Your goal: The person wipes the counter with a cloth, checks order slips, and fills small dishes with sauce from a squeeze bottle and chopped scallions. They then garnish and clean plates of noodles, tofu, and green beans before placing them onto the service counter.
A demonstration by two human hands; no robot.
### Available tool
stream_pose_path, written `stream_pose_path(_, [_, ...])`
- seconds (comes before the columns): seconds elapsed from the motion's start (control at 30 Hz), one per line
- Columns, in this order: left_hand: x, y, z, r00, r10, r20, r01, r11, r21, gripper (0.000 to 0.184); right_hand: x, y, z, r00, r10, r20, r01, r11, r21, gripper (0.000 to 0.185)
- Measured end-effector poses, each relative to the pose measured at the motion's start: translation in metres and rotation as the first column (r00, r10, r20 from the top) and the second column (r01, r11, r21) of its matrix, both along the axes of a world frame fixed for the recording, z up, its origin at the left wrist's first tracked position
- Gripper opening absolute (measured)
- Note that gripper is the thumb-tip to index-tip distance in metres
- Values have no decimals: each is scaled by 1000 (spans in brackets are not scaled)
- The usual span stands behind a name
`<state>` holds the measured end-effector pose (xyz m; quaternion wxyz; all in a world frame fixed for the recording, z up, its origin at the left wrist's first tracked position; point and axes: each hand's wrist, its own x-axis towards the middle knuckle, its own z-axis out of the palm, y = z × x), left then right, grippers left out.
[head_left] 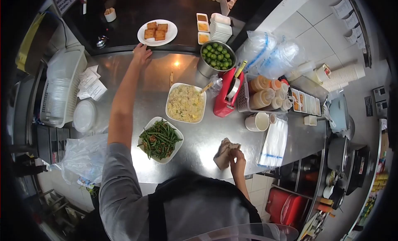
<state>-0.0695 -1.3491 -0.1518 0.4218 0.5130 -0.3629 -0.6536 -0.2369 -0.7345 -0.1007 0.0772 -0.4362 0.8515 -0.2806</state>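
My left arm stretches far forward, and my left hand (pixel 142 54) has its fingers on the near rim of a white oval plate (pixel 173 37). Several browned square pieces of food (pixel 156 31) sit on that plate. Close to my body, my right hand (pixel 237 159) pinches a crumpled greyish-brown cloth (pixel 224 153) over the steel counter. Between my arms stand a square white bowl of fried rice (pixel 185 102) and a white dish of green beans (pixel 160 139) topped with brown bits.
A steel pot of green limes (pixel 216 55), a red tape dispenser (pixel 226 92) and a basket of sauce bottles (pixel 265 92) stand right of the rice. A white cup (pixel 257 122) and plastic bags (pixel 274 141) lie nearer. Leftward are a basket of lids (pixel 62 87) and round containers (pixel 84 116).
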Motion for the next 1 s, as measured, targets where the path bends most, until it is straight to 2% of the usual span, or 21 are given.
stream_pose_path(0.03, [6, 2, 1, 984, -95, 150, 94, 995, 19, 48, 1, -2, -1, 1000, 7, -8, -7, 1000, -5, 13])
stream_pose_path(0.07, [5, 6, 0, 933, -120, 338, 157, 984, -82, 49, 1, -4, -3, 1000, 17, -16, -17, 1000, -10, 13])
stream_pose_path(0.1, [6, 10, 1, 850, -116, 514, 234, 957, -170, 50, 1, -6, -3, 999, 30, -23, -31, 999, -15, 14])
stream_pose_path(0.13, [9, 15, 3, 736, -85, 671, 323, 916, -238, 52, -2, -10, -1, 985, 109, -130, -114, 993, -33, 15])
stream_pose_path(0.2, [20, 45, 9, 753, -466, 465, 611, 758, -229, 49, -3, -22, 5, 980, 106, -167, -111, 994, -17, 15])
stream_pose_path(0.23, [24, 64, 19, 690, -635, 347, 721, 643, -257, 47, -2, -25, 7, 977, 108, -186, -112, 994, -12, 15])
stream_pose_path(0.27, [25, 82, 33, 572, -731, 372, 812, 568, -132, 41, -8, -19, -9, 995, 86, -44, -83, 994, 64, 16])
stream_pose_path(0.3, [26, 99, 44, 445, -814, 374, 877, 480, 1, 35, -10, -17, -10, 994, 94, -55, -88, 992, 95, 16])
stream_pose_path(0.37, [28, 130, 55, 174, -835, 522, 949, 283, 137, 31, -11, -17, -12, 990, 118, -74, -105, 981, 164, 15])
stream_pose_path(0.4, [34, 138, 61, 30, -815, 579, 960, 185, 211, 30, -5, -22, -1, 978, 132, -163, -124, 991, 59, 18])
stream_pose_path(0.5, [61, 169, 75, -168, -792, 588, 945, 40, 324, 25, 11, -28, 10, 976, 94, -196, -99, 995, -19, 24])
stream_pose_path(0.53, [72, 180, 84, -158, -812, 561, 945, 41, 326, 21, 14, -27, 9, 979, 123, -163, -123, 992, 9, 28])
stream_pose_path(0.63, [101, 204, 75, -236, -819, 524, 937, -48, 347, 20, 15, -28, 1, 968, 144, -207, -134, 989, 61, 30])
stream_pose_path(0.73, [126, 228, 90, -184, -615, 767, 954, 76, 289, 20, 0, -23, -7, 971, 65, -231, -56, 997, 46, 30])
stream_pose_path(0.8, [147, 271, 102, 34, -263, 964, 907, 414, 81, 16, -15, -18, -1, 993, 50, -105, -24, 971, 237, 27])
stream_pose_path(0.83, [158, 292, 108, 104, -40, 994, 845, 531, -67, 14, -22, -18, 0, 999, 31, -40, -16, 945, 325, 26])
stream_pose_path(0.9, [180, 332, 114, 218, -67, 974, 768, 627, -129, 19, -35, -14, -5, 998, 57, -42, -50, 989, 141, 23])
stream_pose_path(0.93, [184, 354, 127, 268, -311, 912, 679, 733, 50, 20, -38, -14, -5, 999, 50, -9, -49, 996, 70, 23])
stream_pose_path(0.97, [186, 379, 138, 342, -525, 779, 590, 765, 257, 22, -38, -11, -5, 999, 37, 25, -37, 999, 4, 23])
stream_pose_path(1.0, [194, 400, 116, 425, -589, 687, 581, 760, 291, 20, -34, -12, 1, 999, 36, -26, -37, 999, -38, 25])
